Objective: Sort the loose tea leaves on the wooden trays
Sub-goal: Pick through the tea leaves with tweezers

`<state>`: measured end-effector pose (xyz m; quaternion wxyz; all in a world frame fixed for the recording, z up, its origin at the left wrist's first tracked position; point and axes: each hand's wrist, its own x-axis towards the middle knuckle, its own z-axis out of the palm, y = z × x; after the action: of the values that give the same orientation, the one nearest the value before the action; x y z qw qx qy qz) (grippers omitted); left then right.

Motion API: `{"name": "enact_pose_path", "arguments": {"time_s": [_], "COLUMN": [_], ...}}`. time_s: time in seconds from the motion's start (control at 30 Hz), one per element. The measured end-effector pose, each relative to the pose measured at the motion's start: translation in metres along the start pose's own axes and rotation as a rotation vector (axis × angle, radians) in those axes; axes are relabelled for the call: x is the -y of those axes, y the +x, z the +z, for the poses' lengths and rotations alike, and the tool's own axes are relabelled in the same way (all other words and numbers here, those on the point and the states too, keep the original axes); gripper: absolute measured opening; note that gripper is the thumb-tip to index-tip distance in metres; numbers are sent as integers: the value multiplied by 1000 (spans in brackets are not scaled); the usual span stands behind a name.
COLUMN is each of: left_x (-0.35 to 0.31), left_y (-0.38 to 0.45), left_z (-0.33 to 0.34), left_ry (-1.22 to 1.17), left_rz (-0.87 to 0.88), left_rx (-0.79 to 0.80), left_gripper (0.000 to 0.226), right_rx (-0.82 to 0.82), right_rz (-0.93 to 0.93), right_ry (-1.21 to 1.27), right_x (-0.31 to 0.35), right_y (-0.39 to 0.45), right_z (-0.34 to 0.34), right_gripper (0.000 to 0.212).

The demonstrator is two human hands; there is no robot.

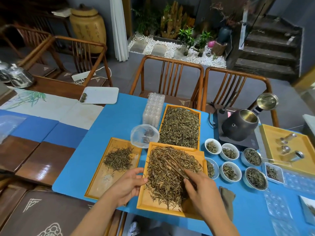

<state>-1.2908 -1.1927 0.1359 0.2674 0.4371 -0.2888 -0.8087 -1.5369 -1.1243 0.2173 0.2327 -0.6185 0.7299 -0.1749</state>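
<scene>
Three wooden trays lie on a blue mat. The near tray (153,206) holds a spread heap of loose tea leaves (168,172). My right hand (199,189) grips brown tweezers (173,165) whose tips lie among those leaves. My left hand (129,184) rests on that tray's left rim, thumb and fingers pinching the edge. The left tray (102,183) carries a small pile of sorted leaves (118,159). The far tray (180,126) is filled with leaves.
Several small white bowls of tea (229,153) and strainers (255,178) stand right of the trays. A black kettle (240,125) sits on a hotplate behind them. A plastic bag (144,135) and clear moulds (154,108) lie between trays. Wooden chairs (170,74) line the far edge.
</scene>
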Motion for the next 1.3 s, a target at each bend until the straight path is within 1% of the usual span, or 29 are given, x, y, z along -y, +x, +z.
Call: {"name": "enact_pose_path", "arguments": {"time_s": [0.17,0.33,0.53,0.83,0.93,1.0,1.1,1.17,1.3], "left_x": [0,0,-1,-3,-3,-3,-3,-2,-3], "left_y": [0,1,4,8,7,6,6,5,4], "left_z": [-3,-3,-4,-9,-10,-10,-10,-9,-7], "left_ry": [-1,-7,-9,-21,-23,-17,-18,-32,-46], "left_rz": [3,15,22,46,45,43,38,43,50], "left_rx": [19,10,29,34,41,42,38,41,33], "left_gripper": [34,31,33,33,33,36,42,40,38], "right_rx": [25,41,-88,-170,-189,-214,-257,-253,-188], "right_rz": [-29,-6,64,131,120,100,127,149,149], "right_ry": [-15,-28,-21,-22,5,23,38,29,12], "right_x": [4,-2,-20,-36,-41,-42,-42,-43,-37], "right_y": [5,4,6,1,-2,-4,-5,-5,-5], "right_z": [6,5,-4,-14,-18,-20,-21,-20,-17], "right_gripper": [35,35,33,31,30,30,30,29,32]}}
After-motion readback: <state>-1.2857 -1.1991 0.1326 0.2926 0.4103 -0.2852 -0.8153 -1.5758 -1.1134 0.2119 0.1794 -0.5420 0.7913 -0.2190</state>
